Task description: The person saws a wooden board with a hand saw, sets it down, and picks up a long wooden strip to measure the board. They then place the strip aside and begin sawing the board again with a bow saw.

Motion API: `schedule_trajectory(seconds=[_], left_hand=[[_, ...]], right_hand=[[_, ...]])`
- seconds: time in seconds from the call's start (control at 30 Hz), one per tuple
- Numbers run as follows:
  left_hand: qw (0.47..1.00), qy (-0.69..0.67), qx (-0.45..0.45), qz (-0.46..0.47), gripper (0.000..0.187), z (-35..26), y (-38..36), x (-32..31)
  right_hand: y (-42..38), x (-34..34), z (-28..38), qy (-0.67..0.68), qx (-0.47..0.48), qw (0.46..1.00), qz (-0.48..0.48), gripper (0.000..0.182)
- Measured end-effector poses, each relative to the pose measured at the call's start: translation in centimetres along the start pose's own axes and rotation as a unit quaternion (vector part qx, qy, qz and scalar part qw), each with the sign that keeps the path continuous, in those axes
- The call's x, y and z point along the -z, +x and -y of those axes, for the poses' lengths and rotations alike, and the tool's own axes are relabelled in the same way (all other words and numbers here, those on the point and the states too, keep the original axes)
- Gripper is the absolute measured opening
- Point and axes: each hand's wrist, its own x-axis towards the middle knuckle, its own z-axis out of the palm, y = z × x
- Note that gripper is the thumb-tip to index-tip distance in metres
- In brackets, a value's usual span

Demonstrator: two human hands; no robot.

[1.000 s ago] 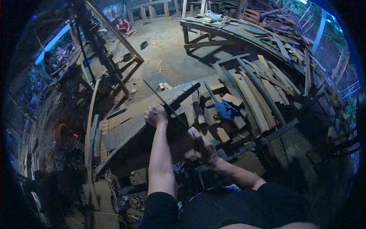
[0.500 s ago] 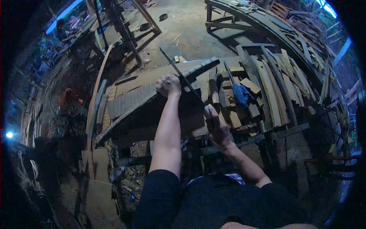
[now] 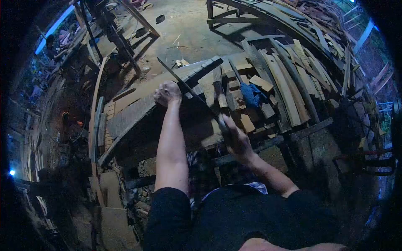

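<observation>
My right hand (image 3: 236, 140) is closed around the handle end of a handsaw (image 3: 181, 82). Its long dark blade points away from me and to the left, lying across a long wooden piece (image 3: 132, 113) with a ribbed, slatted-looking face. That piece slants over the bench from near left to far right. My left hand (image 3: 167, 94) is closed at its upper edge, just left of the blade, with the fingertips hidden. Shadow hides where the blade's teeth meet the wood.
Right of the saw lie wood offcuts (image 3: 247, 122), a blue cloth (image 3: 251, 95) and several long boards (image 3: 284, 90). Another bench (image 3: 268, 31) piled with timber stands at the back right. A dark wooden frame (image 3: 113, 35) rises at the back left.
The whole view has shifted, so the scene sits farther left. Relative to the wooden piece, my right hand and the saw have drawn back toward me. My left hand stays at the wood.
</observation>
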Motion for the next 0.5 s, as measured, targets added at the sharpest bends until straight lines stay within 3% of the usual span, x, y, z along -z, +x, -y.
schedule_trajectory(seconds=[0.07, 0.13, 0.17, 0.23, 0.27, 0.33, 0.43, 0.5], left_hand=[[0.999, 0.012, -0.004, -0.041, 0.025, 1.2, 0.3, -4.1], [0.978, 0.192, -0.075, -0.041, 0.025, 3.3, -0.3, -10.9], [0.977, 0.191, -0.085, -0.039, 0.025, 2.7, -0.8, -8.9], [0.995, 0.069, -0.027, 0.068, 0.025, 0.0, -0.1, 1.6], [0.993, 0.010, 0.004, 0.119, 0.026, -0.8, 0.4, 4.3], [0.996, 0.015, -0.003, 0.090, 0.025, 0.6, 0.1, -0.1], [0.997, -0.016, 0.033, 0.063, 0.025, -0.6, 0.4, 3.6], [0.997, -0.022, -0.016, 0.066, 0.024, 0.0, 0.0, 2.0]], right_hand=[[-1.3, 1.6, 0.7, -0.018, 0.019, 1.000, -0.003, 0.058], [-2.5, 2.5, 1.8, 0.009, 0.008, 1.000, -0.001, 0.057], [-1.9, 1.9, 1.7, 0.010, -0.001, 1.000, -0.006, 0.057], [2.8, -0.5, 1.2, 0.062, 0.000, 0.998, 0.012, 0.055], [5.2, -2.0, 1.3, 0.023, -0.030, 0.999, 0.022, 0.054], [6.6, -3.7, 0.7, -0.010, -0.058, 0.998, 0.025, 0.053], [4.7, -2.8, -0.2, -0.004, -0.047, 0.998, 0.029, 0.052], [1.4, 0.4, 1.8, 0.170, -0.055, 0.984, 0.019, 0.051]])
